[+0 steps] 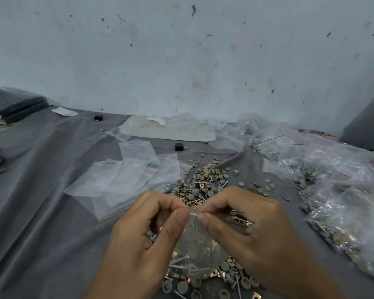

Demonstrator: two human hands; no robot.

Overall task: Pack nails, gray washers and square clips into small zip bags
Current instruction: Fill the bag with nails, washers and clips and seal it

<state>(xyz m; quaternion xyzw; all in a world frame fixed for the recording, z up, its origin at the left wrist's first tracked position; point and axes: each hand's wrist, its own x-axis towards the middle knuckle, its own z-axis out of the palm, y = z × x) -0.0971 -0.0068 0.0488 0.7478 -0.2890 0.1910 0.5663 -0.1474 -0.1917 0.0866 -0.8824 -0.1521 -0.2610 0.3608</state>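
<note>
1. Clear plastic forms the small zip bag [195,240], which hangs between both hands at 6 o'clock in the view, just above the counter. Nails and a few brassy clips show through it.
2. The left hand [138,240] pinches the bag's top edge between thumb and forefinger.
3. The right hand [253,234] pinches the same edge just beside it, and the two thumb tips are close together.
4. Loose gray washers [183,285], nails [179,261] and square clips [227,168] lie mixed on the gray cloth [41,190] that covers the counter. They sit beneath the bag and spread toward 12 o'clock.
5. Empty zip bags [121,180] lie flat and overlapping at 10 o'clock from the hands.
6. Filled bags [333,212] are heaped at 3 o'clock, along the right side.
7. A pale, stained wall [181,50] rises behind the counter at 12 o'clock.
</note>
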